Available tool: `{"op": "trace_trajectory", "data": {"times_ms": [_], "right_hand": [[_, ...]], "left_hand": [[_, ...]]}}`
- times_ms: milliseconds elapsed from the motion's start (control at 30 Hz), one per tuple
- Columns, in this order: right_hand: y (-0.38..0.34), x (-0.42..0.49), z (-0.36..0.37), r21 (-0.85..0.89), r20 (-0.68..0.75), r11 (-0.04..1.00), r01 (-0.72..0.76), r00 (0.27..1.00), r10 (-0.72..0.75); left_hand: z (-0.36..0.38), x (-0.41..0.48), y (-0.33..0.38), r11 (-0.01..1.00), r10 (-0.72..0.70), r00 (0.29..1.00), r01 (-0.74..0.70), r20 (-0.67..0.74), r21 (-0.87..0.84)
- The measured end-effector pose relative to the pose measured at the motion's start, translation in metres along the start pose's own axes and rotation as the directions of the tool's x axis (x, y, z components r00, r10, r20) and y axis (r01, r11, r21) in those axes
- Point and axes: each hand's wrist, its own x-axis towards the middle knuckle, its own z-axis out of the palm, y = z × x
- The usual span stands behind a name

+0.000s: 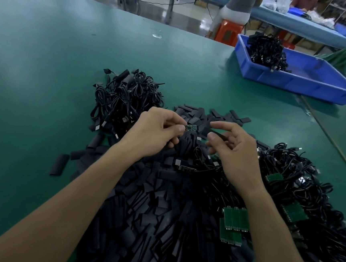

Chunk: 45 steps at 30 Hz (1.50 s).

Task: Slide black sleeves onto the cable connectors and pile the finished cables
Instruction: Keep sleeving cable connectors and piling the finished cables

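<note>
– Heaped flat black sleeves lie at six o'clock on the green table. And the hands?

– The left hand pinches a tiny green connector board in the middle. I cannot tell the right hand's grip. The blue plastic bin at two o'clock holds tangled black cables, with an orange stool behind.

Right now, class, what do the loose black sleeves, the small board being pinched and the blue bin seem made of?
The black sleeves: matte, flattened tubes, probably soft plastic. The small board: green laminate with tiny parts, likely circuit board. The blue bin: smooth, faintly glossy moulded plastic.
</note>
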Motion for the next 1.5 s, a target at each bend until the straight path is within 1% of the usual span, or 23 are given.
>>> {"op": "trace_trajectory", "data": {"times_ms": [100,333,467,600,767,1000,1300,1500], "right_hand": [[0.001,-0.005,0.004,0.04,-0.006,0.999,-0.019,1.0,0.02],[0.002,-0.006,0.006,0.042,-0.04,0.998,-0.05,0.998,0.051],[0.002,-0.005,0.005,-0.027,-0.01,0.999,-0.028,1.0,0.027],[0.003,-0.005,0.006,-0.089,-0.014,0.995,0.034,0.999,-0.035],[0.006,-0.007,0.009,-0.061,-0.076,0.997,0.052,0.995,-0.057],[0.006,-0.005,0.011,-0.046,-0.103,0.997,0.056,0.993,-0.06],[0.005,-0.004,0.012,-0.013,-0.09,0.999,0.029,0.996,-0.03],[0.002,-0.001,0.006,-0.021,-0.022,0.999,0.024,0.999,-0.024]], "left_hand": [[0.002,-0.001,0.0,1.0,-0.012,1.0,0.012,0.026,0.004],[0.002,-0.001,0.0,0.999,-0.025,0.999,0.024,0.048,0.028],[0.002,-0.001,0.0,0.999,-0.035,0.998,0.033,0.042,0.032],[0.002,-0.001,0.0,0.998,-0.043,0.998,0.041,0.051,0.038],[0.002,-0.002,0.002,0.999,-0.031,0.997,0.029,0.065,0.031],[0.004,-0.004,0.005,0.999,-0.043,0.996,0.042,0.082,0.01],[0.001,-0.005,0.009,0.998,-0.036,0.993,0.042,0.114,-0.052],[-0.005,-0.005,0.011,0.998,-0.008,0.988,0.017,0.154,-0.058]]}}
